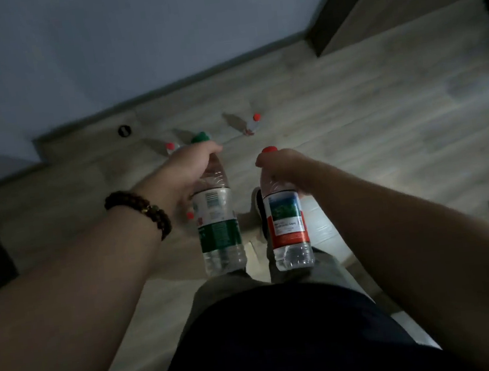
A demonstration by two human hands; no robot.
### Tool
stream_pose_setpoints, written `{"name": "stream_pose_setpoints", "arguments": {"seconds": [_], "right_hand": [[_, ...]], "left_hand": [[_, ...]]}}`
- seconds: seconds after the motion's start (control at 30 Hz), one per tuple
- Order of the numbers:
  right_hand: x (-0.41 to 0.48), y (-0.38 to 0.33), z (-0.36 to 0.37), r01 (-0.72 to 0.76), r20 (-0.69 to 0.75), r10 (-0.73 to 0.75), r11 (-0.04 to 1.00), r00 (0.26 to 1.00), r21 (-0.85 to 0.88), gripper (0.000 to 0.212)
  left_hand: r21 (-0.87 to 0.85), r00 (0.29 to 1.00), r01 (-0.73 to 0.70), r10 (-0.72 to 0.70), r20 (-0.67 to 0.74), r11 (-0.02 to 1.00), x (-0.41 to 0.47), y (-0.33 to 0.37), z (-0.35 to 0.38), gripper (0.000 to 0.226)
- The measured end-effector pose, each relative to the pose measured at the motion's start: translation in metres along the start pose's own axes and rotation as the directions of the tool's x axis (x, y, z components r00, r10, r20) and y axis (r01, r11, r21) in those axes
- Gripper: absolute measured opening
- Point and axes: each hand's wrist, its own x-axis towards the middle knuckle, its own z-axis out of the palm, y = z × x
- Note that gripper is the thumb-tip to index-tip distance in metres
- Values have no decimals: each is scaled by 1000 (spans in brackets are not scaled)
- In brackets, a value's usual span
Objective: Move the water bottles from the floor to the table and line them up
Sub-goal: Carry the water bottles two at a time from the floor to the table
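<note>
My left hand grips the neck of a green-capped water bottle with a green and white label. It hangs in the air above the floor. My right hand grips the neck of a red-capped bottle with a red label, held beside the first. Two more red-capped bottles stand on the wooden floor beyond my hands, one partly behind my left hand and one farther right. A red cap shows below my left wrist. No table is in view.
A grey wall with a dark skirting board runs behind the bottles. A small dark round thing lies on the floor by the wall. A dark door frame stands at upper right. My legs and a shoe are below the bottles.
</note>
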Motion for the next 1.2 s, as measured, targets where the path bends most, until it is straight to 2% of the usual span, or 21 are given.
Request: {"name": "stream_pose_setpoints", "arguments": {"seconds": [0.13,0.27,0.33,0.5,0.73,0.87,0.93,1.2], "right_hand": [[-60,-9,-26,70,-42,-67,995,997,75,26],[-112,-8,-64,131,-49,-123,964,991,231,30],[-132,-5,-83,146,-77,-127,931,989,334,29],[-164,16,-129,169,-153,-101,825,983,540,28],[-179,70,-206,266,-355,-68,796,932,544,41],[-177,116,-269,297,-406,-51,763,913,574,48],[-176,138,-308,324,-447,-65,781,892,534,52],[-183,219,-472,498,-730,-112,799,674,337,43]], "left_hand": [[27,995,-22,20,99,999,-52,42,1,26],[73,972,-91,73,222,993,-87,71,20,27],[80,963,-116,92,255,990,-104,84,34,33],[97,931,-166,123,344,981,-141,121,75,24],[128,886,-285,210,414,950,-173,168,164,25],[152,870,-364,277,407,919,-186,186,243,23],[157,858,-401,311,408,903,-194,197,287,22],[98,801,-522,447,399,847,-229,251,466,32]]}}
